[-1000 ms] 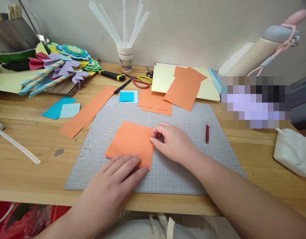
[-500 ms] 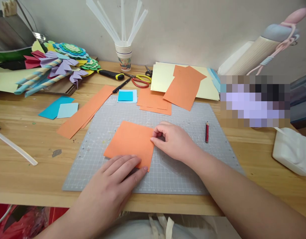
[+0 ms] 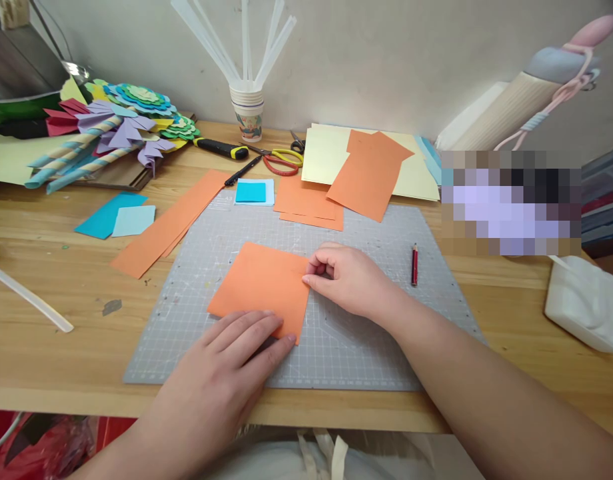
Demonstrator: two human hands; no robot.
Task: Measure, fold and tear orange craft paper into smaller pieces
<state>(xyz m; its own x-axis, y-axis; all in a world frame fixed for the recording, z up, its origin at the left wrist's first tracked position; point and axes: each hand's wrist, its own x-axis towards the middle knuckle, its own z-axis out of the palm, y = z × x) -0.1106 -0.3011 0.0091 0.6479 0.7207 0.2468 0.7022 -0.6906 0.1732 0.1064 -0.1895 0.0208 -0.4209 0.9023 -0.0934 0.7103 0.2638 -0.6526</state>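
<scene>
An orange paper sheet lies on the grey cutting mat. My left hand rests on the sheet's near edge, fingers spread and lying flat, with the thumb near its near right corner. At the sheet's right edge my right hand is closed, its thumb and forefinger pinching the paper. The curled fingers hide part of that edge. A short red and black pencil lies on the mat, right of my right hand.
Behind the mat lie orange sheets, cream paper, scissors, a black pen and a yellow-black cutter. A paper cup holds white strips. Orange strips and paper flowers are at left.
</scene>
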